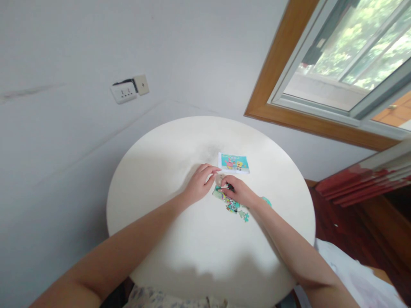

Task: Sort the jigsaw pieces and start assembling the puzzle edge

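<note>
My left hand [201, 184] rests at the left of a small heap of jigsaw puzzle pieces [233, 206], fingers stretched and thumb apart. No object shows in its grasp. Over the heap's upper part, my right hand [240, 191] curls its fingers around puzzle pieces; exactly which ones is hidden. Between the two hands lies a small beige piece [220, 179]. The heap is mostly green with multicoloured bits, and a few pieces trail toward me. Just beyond the hands is a flat picture [235, 163] with pink and yellow cartoon figures on turquoise.
Everything lies on a round white table [154, 171] in a wall corner. More turquoise pieces [266, 201] show beside my right wrist. A wall socket [124, 92] is at the left, a wood-framed window [327, 124] at the right. White cloth [349, 269] lies at lower right.
</note>
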`<state>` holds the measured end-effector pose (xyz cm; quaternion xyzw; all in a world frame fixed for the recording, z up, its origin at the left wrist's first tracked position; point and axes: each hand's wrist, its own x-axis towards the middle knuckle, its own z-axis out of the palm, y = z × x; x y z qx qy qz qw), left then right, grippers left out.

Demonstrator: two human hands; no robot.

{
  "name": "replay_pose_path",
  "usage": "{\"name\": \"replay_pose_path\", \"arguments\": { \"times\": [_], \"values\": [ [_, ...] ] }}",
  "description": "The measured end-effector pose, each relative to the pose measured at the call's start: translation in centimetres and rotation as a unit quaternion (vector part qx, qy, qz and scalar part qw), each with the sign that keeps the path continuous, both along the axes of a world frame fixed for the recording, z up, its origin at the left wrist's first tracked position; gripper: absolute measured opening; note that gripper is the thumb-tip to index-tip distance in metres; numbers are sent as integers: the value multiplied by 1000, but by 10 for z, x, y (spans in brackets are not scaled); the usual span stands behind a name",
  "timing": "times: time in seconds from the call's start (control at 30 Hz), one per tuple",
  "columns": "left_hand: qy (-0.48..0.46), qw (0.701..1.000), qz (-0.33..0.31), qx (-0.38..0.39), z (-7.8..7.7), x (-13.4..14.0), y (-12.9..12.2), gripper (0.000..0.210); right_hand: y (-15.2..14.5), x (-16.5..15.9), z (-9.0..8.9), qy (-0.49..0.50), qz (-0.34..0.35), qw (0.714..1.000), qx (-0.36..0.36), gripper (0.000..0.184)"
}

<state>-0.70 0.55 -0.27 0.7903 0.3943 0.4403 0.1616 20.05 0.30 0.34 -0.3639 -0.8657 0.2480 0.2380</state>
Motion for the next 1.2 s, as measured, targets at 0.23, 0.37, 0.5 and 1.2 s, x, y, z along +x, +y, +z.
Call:
{"name": "replay_pose_path", "arguments": {
  "times": [0.23, 0.37, 0.5, 1.2],
  "values": [
    [6, 1000, -2, 2, 1, 0, 0, 23, 0, 2, 4, 56, -16, 998, -7, 16],
    [18, 1000, 0, 1, 1, -1, 1, 23, 0, 4, 4, 58, -31, 997, -26, 20],
    [54, 998, -22, -2, 1, -2, 0, 24, 3, 7, 5, 93, -44, 994, -35, 20],
    [189, 973, -131, -13, 6, -1, -7, 27, 9, 17, -2, 156, -96, 979, -95, 27]
  ]
}}
